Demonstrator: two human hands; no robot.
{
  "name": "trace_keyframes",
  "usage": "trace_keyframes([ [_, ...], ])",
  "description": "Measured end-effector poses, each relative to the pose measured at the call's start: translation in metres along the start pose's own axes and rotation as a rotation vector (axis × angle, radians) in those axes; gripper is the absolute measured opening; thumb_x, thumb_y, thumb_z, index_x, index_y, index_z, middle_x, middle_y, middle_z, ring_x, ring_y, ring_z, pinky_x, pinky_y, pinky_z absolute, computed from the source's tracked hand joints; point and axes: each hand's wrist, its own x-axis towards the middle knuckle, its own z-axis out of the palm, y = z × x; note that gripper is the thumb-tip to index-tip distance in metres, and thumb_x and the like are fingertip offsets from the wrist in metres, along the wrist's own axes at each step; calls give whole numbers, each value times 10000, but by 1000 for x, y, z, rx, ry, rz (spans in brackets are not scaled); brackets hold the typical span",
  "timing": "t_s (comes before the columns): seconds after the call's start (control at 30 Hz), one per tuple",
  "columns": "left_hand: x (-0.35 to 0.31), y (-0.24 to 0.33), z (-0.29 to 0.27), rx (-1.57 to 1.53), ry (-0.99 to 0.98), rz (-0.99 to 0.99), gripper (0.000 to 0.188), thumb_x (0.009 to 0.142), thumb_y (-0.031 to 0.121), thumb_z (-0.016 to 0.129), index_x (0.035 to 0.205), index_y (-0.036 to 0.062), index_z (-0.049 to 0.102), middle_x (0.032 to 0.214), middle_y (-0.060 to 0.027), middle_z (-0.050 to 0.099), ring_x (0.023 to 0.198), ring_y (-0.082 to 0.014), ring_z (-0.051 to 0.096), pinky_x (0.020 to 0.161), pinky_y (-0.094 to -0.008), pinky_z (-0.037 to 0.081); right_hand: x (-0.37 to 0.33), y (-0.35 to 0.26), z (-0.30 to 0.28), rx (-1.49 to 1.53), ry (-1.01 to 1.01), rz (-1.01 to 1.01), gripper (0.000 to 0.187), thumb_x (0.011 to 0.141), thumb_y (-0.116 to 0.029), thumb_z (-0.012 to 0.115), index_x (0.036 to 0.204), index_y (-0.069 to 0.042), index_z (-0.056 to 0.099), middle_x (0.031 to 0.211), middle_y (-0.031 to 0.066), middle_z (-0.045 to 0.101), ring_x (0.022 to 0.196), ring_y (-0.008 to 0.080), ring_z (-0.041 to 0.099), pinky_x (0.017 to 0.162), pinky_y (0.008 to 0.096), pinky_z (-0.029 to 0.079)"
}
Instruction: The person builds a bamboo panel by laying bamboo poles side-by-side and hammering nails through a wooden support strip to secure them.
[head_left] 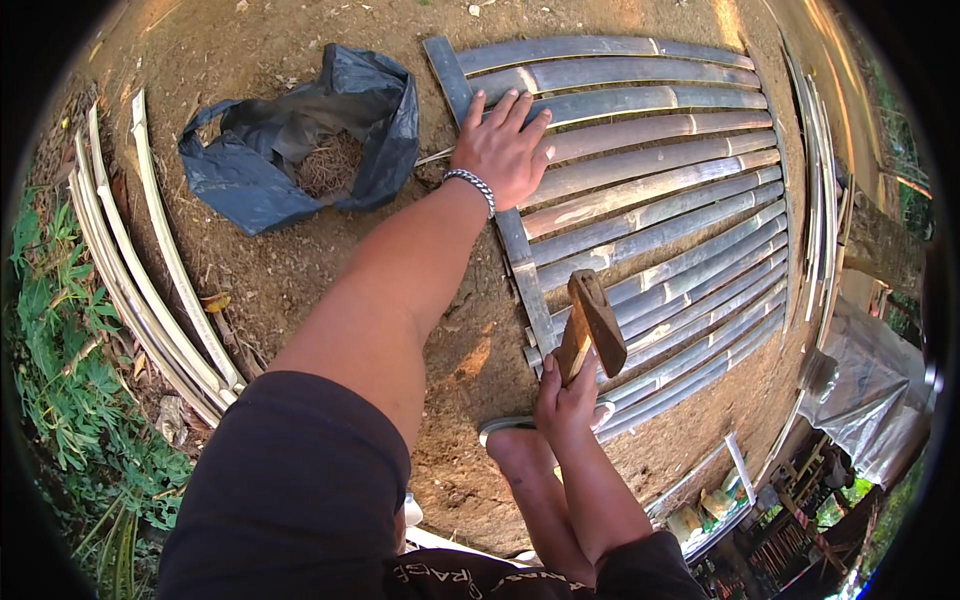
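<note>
A panel of split bamboo slats (640,151) lies on the ground, the slats laid side by side over a dark cross strip (522,262) at its left end. My left hand (503,152) is open and rests on the upper slats beside that strip, fingers spread, a braided bracelet on the wrist. My right hand (568,403) is closed round the handle of a hammer (603,320). The rusty-brown hammer head points up, over the lower left part of the panel. Part of the handle is hidden in my fingers.
A dark plastic bag (240,185) stands open at the upper left, with thin brown pieces (333,166) inside. Pale bamboo strips (165,205) lie at the left, and more long strips (818,170) at the right. My sandalled foot (522,450) is beside the panel's lower corner. A silvery sheet (875,395) hangs at the right.
</note>
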Motion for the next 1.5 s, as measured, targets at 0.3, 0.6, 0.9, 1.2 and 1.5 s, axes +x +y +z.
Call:
trace_keyframes([
  [0.3, -1, -2, 1, -26, 16, -7, 540, 1078, 444, 409, 1526, 164, 521, 1606, -117, 457, 1525, -276, 363, 1289, -548, 163, 34, 5, 12, 106, -8, 426, 302, 1018, -171, 632, 1243, 4, 533, 866, 228, 678, 738, 419, 683, 644, 500, 516],
  [0.6, -2, 0, 2, -42, 41, 1, 518, 1070, 424, 429, 1496, 157, 557, 1596, -121, 476, 1514, -279, 383, 1282, -551, 172, 127, -2, 27, 278, 99, 688, 230, 938, -116, 725, 1044, -25, 542, 803, 86, 680, 563, 159, 642, 502, 323, 538],
  [0.9, -2, -1, 2, -24, 40, -1, 515, 1071, 419, 424, 1500, 165, 553, 1600, -120, 472, 1514, -283, 384, 1282, -555, 175, 131, 0, 38, 333, 134, 698, 265, 912, -114, 761, 1008, -27, 531, 835, 70, 700, 579, 152, 651, 512, 315, 550],
  [1.2, -2, 2, -1, 21, 8, 6, 522, 1073, 413, 418, 1522, 171, 527, 1613, -119, 455, 1522, -277, 370, 1287, -556, 164, 129, 7, 38, 395, 136, 638, 260, 924, -127, 747, 1046, -26, 540, 836, 69, 696, 578, 145, 650, 518, 305, 549],
  [1.5, -4, -1, 1, -2, 23, 8, 514, 1067, 398, 431, 1503, 153, 549, 1601, -131, 468, 1518, -286, 375, 1285, -561, 159, 74, 3, 9, 270, 10, 413, 365, 1033, -260, 632, 1275, -7, 527, 759, 104, 652, 605, 177, 658, 567, 357, 528],
])
